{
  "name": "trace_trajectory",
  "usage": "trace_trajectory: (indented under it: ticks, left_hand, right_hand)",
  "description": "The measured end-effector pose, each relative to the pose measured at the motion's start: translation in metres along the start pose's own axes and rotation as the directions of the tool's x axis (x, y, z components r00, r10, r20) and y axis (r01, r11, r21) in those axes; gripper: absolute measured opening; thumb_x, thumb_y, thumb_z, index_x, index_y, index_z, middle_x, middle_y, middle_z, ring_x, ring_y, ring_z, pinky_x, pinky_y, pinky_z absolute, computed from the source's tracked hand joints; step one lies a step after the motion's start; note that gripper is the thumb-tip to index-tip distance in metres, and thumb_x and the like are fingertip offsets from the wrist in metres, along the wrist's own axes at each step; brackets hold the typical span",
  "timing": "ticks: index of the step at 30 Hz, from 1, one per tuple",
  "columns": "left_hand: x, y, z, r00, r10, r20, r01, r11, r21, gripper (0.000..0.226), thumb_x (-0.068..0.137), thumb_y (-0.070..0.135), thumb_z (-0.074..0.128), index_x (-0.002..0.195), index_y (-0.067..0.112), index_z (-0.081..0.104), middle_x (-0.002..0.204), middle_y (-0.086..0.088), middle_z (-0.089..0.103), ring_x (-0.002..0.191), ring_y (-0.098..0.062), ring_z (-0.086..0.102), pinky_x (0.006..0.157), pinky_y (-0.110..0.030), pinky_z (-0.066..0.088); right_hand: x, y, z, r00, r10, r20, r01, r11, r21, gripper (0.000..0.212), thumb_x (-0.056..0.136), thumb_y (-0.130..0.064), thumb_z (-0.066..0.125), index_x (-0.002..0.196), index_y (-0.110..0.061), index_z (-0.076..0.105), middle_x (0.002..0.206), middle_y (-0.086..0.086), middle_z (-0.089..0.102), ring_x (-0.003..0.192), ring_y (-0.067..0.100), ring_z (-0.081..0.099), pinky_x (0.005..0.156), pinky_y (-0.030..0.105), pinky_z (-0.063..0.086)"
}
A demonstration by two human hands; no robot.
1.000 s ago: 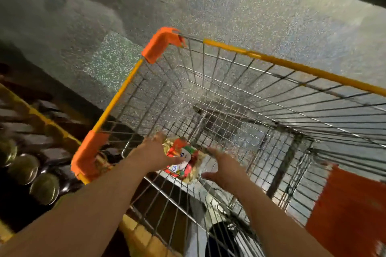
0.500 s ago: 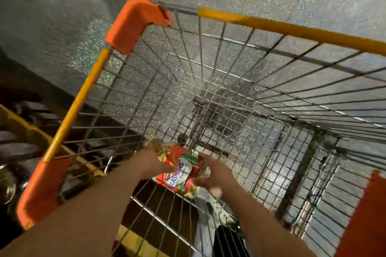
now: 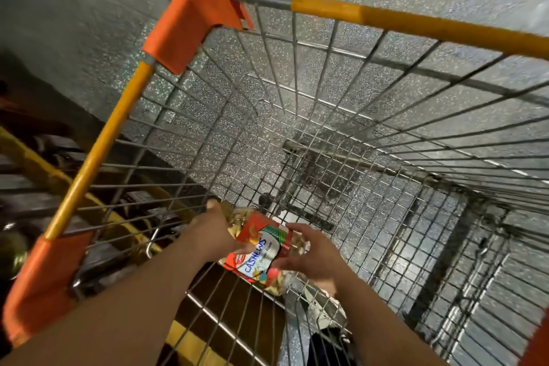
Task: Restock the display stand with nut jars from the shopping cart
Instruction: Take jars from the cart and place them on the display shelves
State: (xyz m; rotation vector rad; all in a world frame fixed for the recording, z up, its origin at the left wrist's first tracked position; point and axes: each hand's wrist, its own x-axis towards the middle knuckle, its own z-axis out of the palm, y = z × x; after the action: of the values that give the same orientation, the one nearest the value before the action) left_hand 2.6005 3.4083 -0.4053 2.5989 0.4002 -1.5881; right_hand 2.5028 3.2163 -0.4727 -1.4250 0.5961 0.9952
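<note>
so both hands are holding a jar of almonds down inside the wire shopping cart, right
Not almonds: the label reads CASHEWS. The head view shows the left hand and right hand holding the cashew jar between them, down inside the wire shopping cart.

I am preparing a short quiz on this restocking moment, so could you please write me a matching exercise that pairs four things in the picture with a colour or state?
Column one:
1. clear plastic cashew jar with red label
2. silver wire shopping cart
3. plastic corner guard on the cart rim
4. padded top rail of the cart

Column two:
A. orange
B. held between the left hand and the right hand
C. yellow
D. no jar lying on its visible floor

Pairs: 1-B, 2-D, 3-A, 4-C
</note>
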Motion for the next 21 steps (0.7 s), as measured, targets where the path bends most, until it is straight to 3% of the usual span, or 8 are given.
trace_trajectory:
  ticks: [2, 4, 7, 9, 11, 13, 17, 21]
  left_hand:
    - [-0.005, 0.004, -0.002, 0.999, 0.040, -0.007, -0.040, 0.999, 0.007, 0.100, 0.067, 0.054, 0.089, 0.133, 0.011, 0.028, 0.116, -0.006, 0.059, 0.120, -0.028, 0.058, 0.100, -0.037, 0.049]
    - [-0.014, 0.008, -0.007, 0.997, 0.073, -0.007, -0.073, 0.997, 0.014, 0.090, 0.066, 0.055, 0.089, 0.126, 0.017, 0.034, 0.112, -0.001, 0.059, 0.117, -0.026, 0.059, 0.101, -0.037, 0.050]
    - [-0.034, 0.019, -0.015, 0.997, 0.074, -0.035, -0.074, 0.997, -0.014, 0.108, 0.063, 0.054, 0.091, 0.143, 0.014, 0.031, 0.128, -0.008, 0.060, 0.123, -0.029, 0.057, 0.102, -0.038, 0.048]
    - [-0.056, 0.025, -0.022, 0.995, 0.073, -0.070, -0.077, 0.995, -0.061, 0.106, 0.067, 0.050, 0.089, 0.148, 0.020, 0.028, 0.133, -0.009, 0.054, 0.128, -0.030, 0.053, 0.103, -0.040, 0.046]
    - [-0.081, 0.029, -0.031, 0.989, 0.069, -0.128, -0.085, 0.989, -0.124, 0.105, 0.064, 0.051, 0.091, 0.145, 0.024, 0.029, 0.120, -0.007, 0.056, 0.124, -0.030, 0.056, 0.097, -0.040, 0.049]
    - [-0.106, 0.027, -0.040, 0.980, 0.061, -0.191, -0.095, 0.980, -0.173, 0.111, 0.058, 0.058, 0.092, 0.142, 0.025, 0.028, 0.108, -0.001, 0.055, 0.120, -0.029, 0.060, 0.093, -0.037, 0.049]
    - [-0.161, 0.017, -0.052, 0.937, 0.070, -0.342, -0.164, 0.953, -0.254, 0.123, 0.048, 0.075, 0.087, 0.144, 0.025, 0.028, 0.128, -0.009, 0.062, 0.122, -0.030, 0.060, 0.098, -0.038, 0.050]
    - [-0.236, -0.006, -0.070, 0.842, 0.100, -0.531, -0.299, 0.904, -0.305, 0.128, 0.051, 0.079, 0.082, 0.150, 0.016, 0.030, 0.134, -0.013, 0.060, 0.126, -0.030, 0.057, 0.101, -0.036, 0.047]
  right_hand:
    - [-0.003, 0.002, -0.001, 1.000, 0.000, -0.009, 0.000, 1.000, 0.029, 0.085, 0.057, -0.023, 0.097, 0.132, -0.036, 0.059, 0.113, -0.009, 0.067, 0.090, 0.006, 0.066, 0.074, 0.021, 0.052]
    - [-0.013, 0.001, -0.002, 1.000, -0.019, -0.024, 0.020, 0.999, 0.051, 0.083, 0.053, -0.025, 0.098, 0.127, -0.038, 0.062, 0.116, -0.004, 0.069, 0.092, 0.010, 0.071, 0.078, 0.026, 0.056]
    - [-0.034, 0.000, -0.013, 0.997, -0.058, -0.059, 0.063, 0.994, 0.093, 0.074, 0.059, -0.011, 0.096, 0.121, -0.040, 0.066, 0.117, -0.004, 0.068, 0.090, 0.012, 0.074, 0.079, 0.028, 0.059]
    - [-0.055, -0.008, -0.021, 0.994, -0.083, -0.075, 0.092, 0.987, 0.131, 0.073, 0.063, 0.000, 0.091, 0.124, -0.032, 0.067, 0.108, -0.008, 0.070, 0.086, 0.009, 0.075, 0.068, 0.019, 0.058]
    - [-0.078, -0.021, -0.026, 0.989, -0.113, -0.100, 0.127, 0.981, 0.148, 0.072, 0.065, 0.004, 0.088, 0.125, -0.028, 0.066, 0.111, -0.007, 0.068, 0.084, 0.005, 0.074, 0.058, 0.011, 0.054]
    - [-0.100, -0.035, -0.031, 0.981, -0.147, -0.126, 0.165, 0.975, 0.147, 0.071, 0.063, 0.006, 0.088, 0.123, -0.027, 0.068, 0.109, -0.005, 0.071, 0.083, 0.008, 0.075, 0.060, 0.014, 0.055]
    - [-0.148, -0.073, -0.042, 0.964, -0.226, -0.140, 0.240, 0.967, 0.088, 0.080, 0.051, -0.017, 0.098, 0.125, -0.022, 0.067, 0.099, -0.004, 0.078, 0.083, 0.009, 0.075, 0.066, 0.016, 0.054]
    - [-0.208, -0.119, -0.034, 0.930, -0.351, -0.110, 0.356, 0.934, 0.036, 0.086, 0.045, -0.029, 0.098, 0.121, -0.045, 0.063, 0.100, -0.012, 0.077, 0.089, 0.008, 0.075, 0.072, 0.021, 0.057]
